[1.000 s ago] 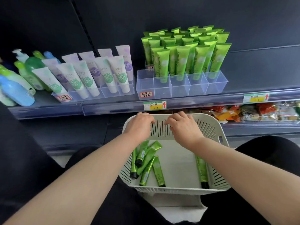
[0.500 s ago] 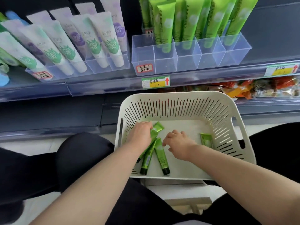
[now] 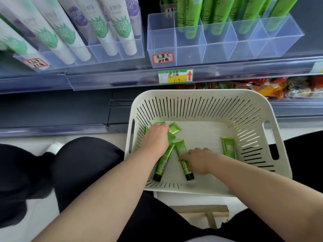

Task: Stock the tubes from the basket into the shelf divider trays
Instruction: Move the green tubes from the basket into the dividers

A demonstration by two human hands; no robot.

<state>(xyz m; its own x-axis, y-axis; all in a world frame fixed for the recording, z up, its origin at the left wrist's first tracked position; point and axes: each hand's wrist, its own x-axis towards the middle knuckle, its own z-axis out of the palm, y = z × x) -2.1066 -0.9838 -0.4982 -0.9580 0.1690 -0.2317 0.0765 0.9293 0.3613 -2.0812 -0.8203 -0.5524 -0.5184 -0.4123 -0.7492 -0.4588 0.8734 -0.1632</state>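
Note:
A white slotted basket sits on my lap below the shelf. Several green tubes lie in its left half. My left hand reaches into that pile with its fingers curled down over a green tube; the fingertips are hidden. My right hand grips another green tube near its middle, the black cap pointing toward me. A loose tube lies between my hands. One more tube lies alone at the basket's right. The clear divider tray above holds upright green tubes in its back cells.
White and purple tubes fill the neighbouring clear tray at the left. A price label sits on the shelf edge. Orange snack packets lie on the lower shelf behind the basket. A wooden stool stands under the basket.
Both hands dropped from the basket's far rim to its floor. The left settled on the tube pile and the right closed on a tube. The view moved closer and lower.

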